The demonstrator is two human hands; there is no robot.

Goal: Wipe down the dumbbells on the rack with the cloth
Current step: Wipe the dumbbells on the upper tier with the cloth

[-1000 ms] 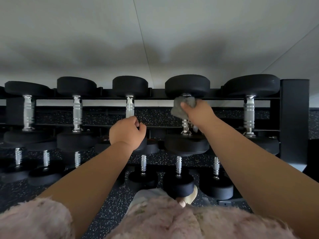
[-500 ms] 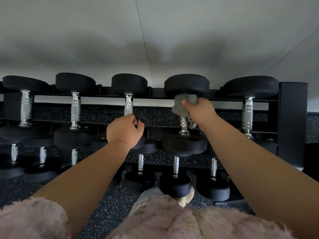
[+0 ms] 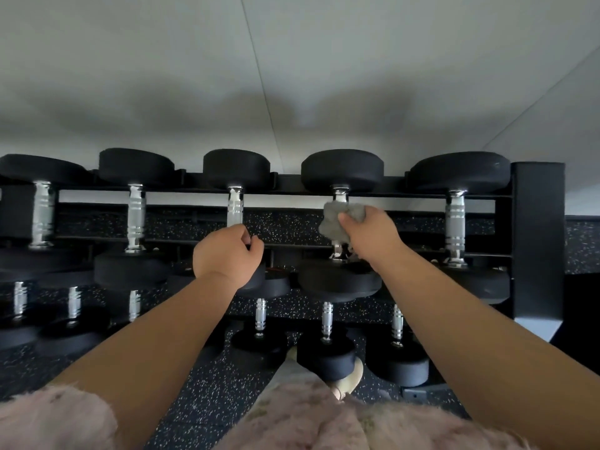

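Black dumbbells with chrome handles lie in rows on a black rack (image 3: 537,241). My right hand (image 3: 370,233) holds a crumpled grey cloth (image 3: 337,217) wrapped around the chrome handle of the fourth top-row dumbbell (image 3: 341,170); most of that handle is hidden by the cloth and hand. My left hand (image 3: 227,254) is closed over the near end of the third top-row dumbbell (image 3: 236,167), just below its chrome handle, and it grips the edge of the black head there.
More dumbbells (image 3: 326,352) lie on the lower tier, above a speckled black rubber floor (image 3: 207,394). A pale wall (image 3: 292,76) rises behind the rack. The rack's upright post stands at the right. Pink fuzzy clothing (image 3: 292,423) fills the bottom edge.
My right hand with the cloth has slid down the handle from right under the far head toward its middle. My left hand has stayed on the third dumbbell.
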